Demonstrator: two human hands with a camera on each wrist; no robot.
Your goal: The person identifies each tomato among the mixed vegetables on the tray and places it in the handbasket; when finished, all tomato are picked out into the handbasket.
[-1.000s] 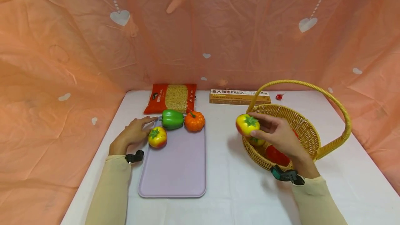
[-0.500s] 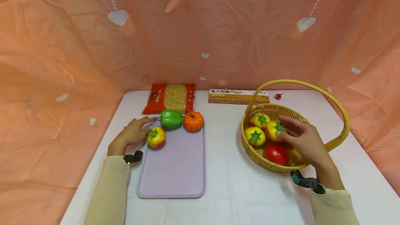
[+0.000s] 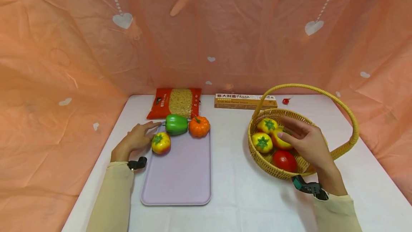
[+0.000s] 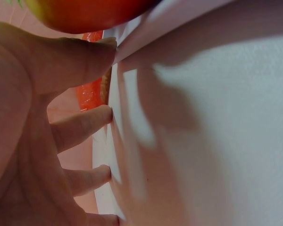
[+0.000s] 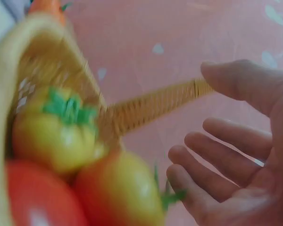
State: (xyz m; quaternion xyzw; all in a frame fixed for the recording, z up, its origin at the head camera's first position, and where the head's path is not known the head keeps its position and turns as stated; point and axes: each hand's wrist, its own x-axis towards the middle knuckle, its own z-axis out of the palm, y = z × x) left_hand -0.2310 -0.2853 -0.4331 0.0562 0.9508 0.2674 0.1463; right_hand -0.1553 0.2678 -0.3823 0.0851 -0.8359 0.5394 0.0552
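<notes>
My left hand [image 3: 136, 139] lies at the far left corner of the lilac tray [image 3: 177, 178]. In the left wrist view its fingers are spread, fingertips at the white tabletop and thumb tip [image 4: 106, 49] at the tray's edge. On the tray near it sit a yellow-and-red tomato [image 3: 161, 143], a green bell pepper [image 3: 176, 124] and a small orange pumpkin [image 3: 199, 126]. My right hand [image 3: 305, 140] hovers over the wicker basket [image 3: 265, 165], thumb and fingers apart with nothing between them. Inside are yellow-and-red tomatoes [image 3: 262, 142] and a smooth red fruit [image 3: 284, 161]; the hand partly hides one tomato.
A red bag of pasta [image 3: 180, 102] lies behind the tray. Toward the back stands a pasta box [image 3: 245, 101], with a small red object [image 3: 285, 101] to its right. The basket's tall handle [image 3: 349, 117] arches up over the right side. An orange curtain [image 3: 206, 38] hangs behind the table.
My right hand held a yellow-and-red tomato at the basket's left rim; it has moved right and now holds nothing, with several tomatoes visible inside the basket. My left hand stays put.
</notes>
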